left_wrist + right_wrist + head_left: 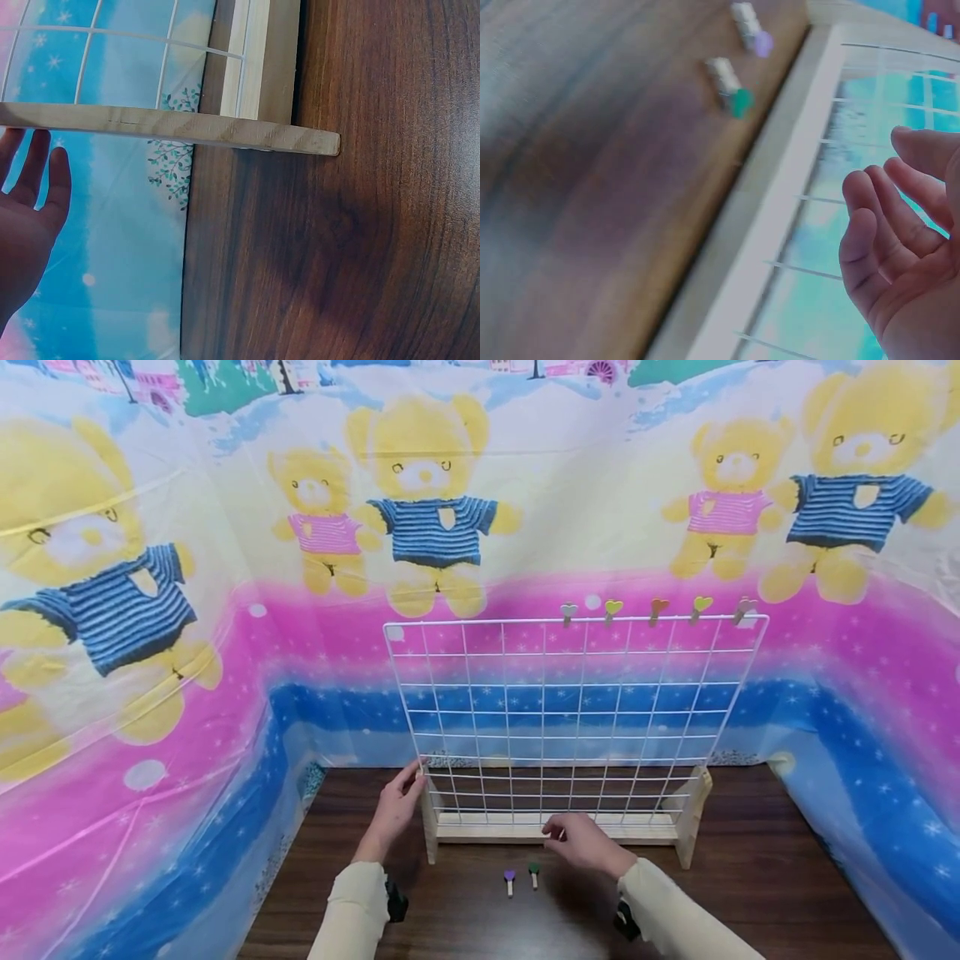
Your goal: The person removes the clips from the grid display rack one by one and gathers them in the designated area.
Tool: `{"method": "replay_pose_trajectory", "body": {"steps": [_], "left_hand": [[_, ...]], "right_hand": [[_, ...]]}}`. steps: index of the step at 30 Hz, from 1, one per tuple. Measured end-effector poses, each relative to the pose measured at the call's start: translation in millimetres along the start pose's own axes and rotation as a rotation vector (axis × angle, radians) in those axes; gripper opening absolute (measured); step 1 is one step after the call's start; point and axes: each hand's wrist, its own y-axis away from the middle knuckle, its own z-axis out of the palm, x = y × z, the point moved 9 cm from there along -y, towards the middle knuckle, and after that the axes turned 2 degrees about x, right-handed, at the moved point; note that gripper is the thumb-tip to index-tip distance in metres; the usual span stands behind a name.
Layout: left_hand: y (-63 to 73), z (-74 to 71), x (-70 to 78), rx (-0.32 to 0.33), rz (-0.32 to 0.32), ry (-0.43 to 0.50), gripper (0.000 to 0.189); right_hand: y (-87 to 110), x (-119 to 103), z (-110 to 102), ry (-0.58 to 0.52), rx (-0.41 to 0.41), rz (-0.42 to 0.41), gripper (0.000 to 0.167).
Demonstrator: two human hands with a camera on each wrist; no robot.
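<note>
My left hand (396,806) is at the left wooden upright (187,126) of a stand, fingertips right at its outer side and fingers mostly straight. The stand holds a white wire grid panel (576,621) upright. In front of the panel's lower part, over the wooden crossbar (480,838), hovers my right hand (581,842). Its fingers are loosely bent, and the right wrist view shows nothing between them. Just to its left, a small clothespin with a purple heart (510,878) and one with a green top (534,870) lie on the table.
Several heart-topped clothespins, among them a yellow one (613,608) and an orange one (658,608), are clipped along the right half of the panel's top wire. A dark wood-grain table (465,927) carries the stand. Bear-printed cloth (570,527) encloses the back and sides.
</note>
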Motion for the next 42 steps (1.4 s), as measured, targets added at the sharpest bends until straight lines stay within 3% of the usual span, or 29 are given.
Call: {"method": "replay_pose_trajectory", "body": {"steps": [12,19,32,42], "left_hand": [[-1.6,-0.7,0.4,0.026,0.016,-0.005,0.041],[-0.9,-1.5,1.4,0.021,0.03,-0.008,0.042],[0.6,-2.6,3.7,0.032,0.027,-0.023,0.039],[-1.7,0.0,2.0,0.016,0.021,-0.028,0.041]], "right_hand": [[-3.6,-49,-64,0.122,0.07,-0.111,0.008],[-5.7,-77,-103,0.125,0.109,-0.129,0.01],[-9.9,-133,-184,0.171,0.302,-0.283,0.016],[-10.2,-168,-238,0.187,0.407,-0.32,0.022]]}}
